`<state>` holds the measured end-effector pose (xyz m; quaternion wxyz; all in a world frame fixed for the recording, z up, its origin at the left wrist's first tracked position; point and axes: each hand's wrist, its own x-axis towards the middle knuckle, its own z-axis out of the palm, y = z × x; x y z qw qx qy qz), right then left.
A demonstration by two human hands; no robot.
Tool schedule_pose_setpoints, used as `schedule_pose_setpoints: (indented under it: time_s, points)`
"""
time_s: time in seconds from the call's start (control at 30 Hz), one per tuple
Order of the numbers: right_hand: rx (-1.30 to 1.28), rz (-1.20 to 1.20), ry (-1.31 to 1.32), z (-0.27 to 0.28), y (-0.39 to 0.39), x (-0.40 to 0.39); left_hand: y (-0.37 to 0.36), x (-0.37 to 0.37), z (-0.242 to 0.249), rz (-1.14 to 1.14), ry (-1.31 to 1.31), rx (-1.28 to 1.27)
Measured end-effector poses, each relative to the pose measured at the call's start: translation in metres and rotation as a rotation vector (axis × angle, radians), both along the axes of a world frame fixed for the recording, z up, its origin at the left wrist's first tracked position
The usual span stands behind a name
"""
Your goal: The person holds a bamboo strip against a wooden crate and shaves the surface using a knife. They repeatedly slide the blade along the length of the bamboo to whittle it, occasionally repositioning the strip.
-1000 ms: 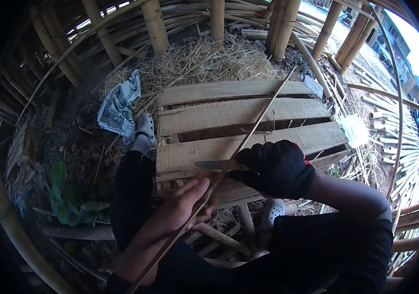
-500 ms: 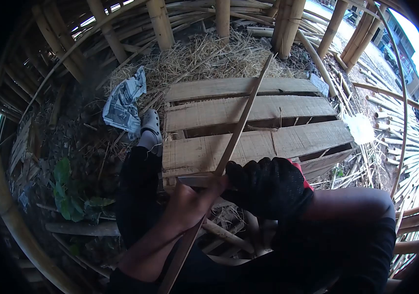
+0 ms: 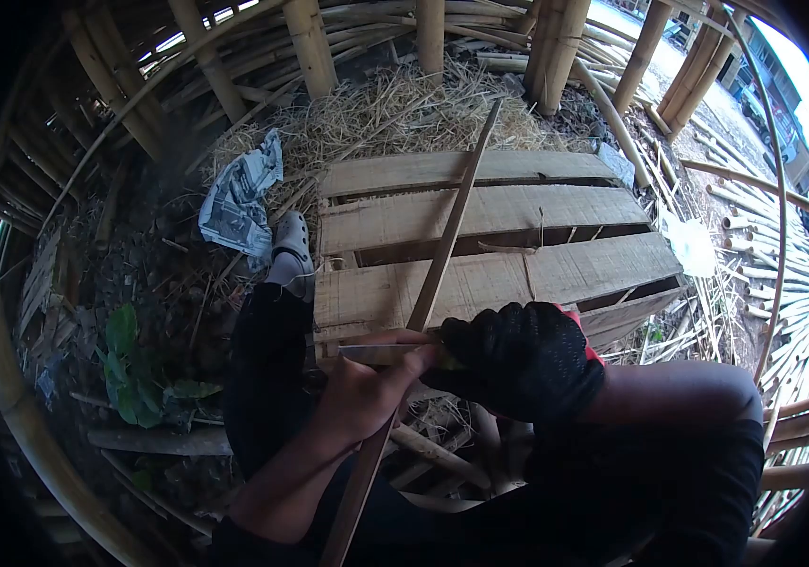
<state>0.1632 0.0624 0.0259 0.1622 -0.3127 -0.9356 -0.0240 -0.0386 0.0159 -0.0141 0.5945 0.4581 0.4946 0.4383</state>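
Observation:
A long, narrow bamboo strip (image 3: 455, 231) runs diagonally from my lap up across a slatted wooden crate (image 3: 480, 208). My left hand (image 3: 367, 392) is bare and closed around the strip, thumb and fingers pinching it near the blade. In a black glove, my right hand (image 3: 523, 364) makes a fist at the right of the strip. From that fist a knife (image 3: 367, 354) points left, its flat blade crossing the strip by my left fingers. The knife's handle is hidden in the glove. Something red (image 3: 586, 333) shows beside the gloved hand.
Crumpled newspaper (image 3: 239, 203) lies left of the crate, near my shoe (image 3: 292, 246). Straw (image 3: 386, 123) covers the ground behind it. Upright bamboo posts (image 3: 556, 57) surround the spot. Many cut bamboo poles (image 3: 792, 274) lie at right, and a leafy plant (image 3: 130, 369) grows at left.
The strip's far end has swung left and slightly toward me. My left fingers have shifted along the blade, with the forefinger now stretched out above it. The right fist stays almost in place.

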Motion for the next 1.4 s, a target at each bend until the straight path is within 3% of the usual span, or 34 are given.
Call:
schedule_pose_setpoints:
  time_s: [0.23,0.43,0.53,0.63,0.7,0.73,0.83,0.93,1.07,1.17,1.23,1.37,1.4]
  points:
    - [0.029,-0.010,-0.034,-0.003,-0.005,0.000,0.001,-0.001,-0.011,-0.021,-0.046,0.033]
    - [-0.066,-0.045,-0.001,0.001,-0.003,0.004,0.003,0.001,-0.006,-0.081,0.095,0.006]
    - [-0.009,-0.096,0.066,-0.001,0.015,0.013,0.002,0.008,-0.020,-0.023,-0.075,0.178]
    - [0.043,-0.158,0.193,0.000,0.034,0.026,-0.002,0.003,-0.005,-0.044,-0.029,0.079]
    - [-0.026,-0.178,0.168,0.002,0.039,0.035,0.000,-0.002,0.006,-0.036,-0.210,-0.309]
    - [0.114,-0.076,0.058,0.000,0.043,0.040,0.001,-0.001,0.015,-0.044,-0.182,-0.327]
    - [0.112,0.002,0.024,-0.001,0.040,0.042,0.001,-0.015,0.017,-0.197,-0.302,-0.357]
    - [0.081,0.076,-0.012,0.002,0.036,0.039,0.005,-0.013,0.022,-0.199,-0.377,-0.414]
    - [-0.078,0.006,-0.085,0.003,0.031,0.034,0.012,-0.017,0.003,-0.330,-0.586,-0.492]
    - [-0.058,0.019,-0.027,-0.008,0.035,0.034,0.009,-0.011,0.000,-0.301,-0.599,-0.525]
    - [-0.207,-0.094,-0.077,-0.003,0.036,0.032,0.007,-0.008,0.000,-0.303,-0.528,-0.500]
    - [-0.160,-0.018,-0.036,-0.005,0.035,0.032,0.006,-0.007,0.004,-0.304,-0.487,-0.497]
    - [-0.277,-0.075,-0.083,0.004,0.027,0.026,0.006,-0.008,0.004,-0.305,-0.489,-0.496]
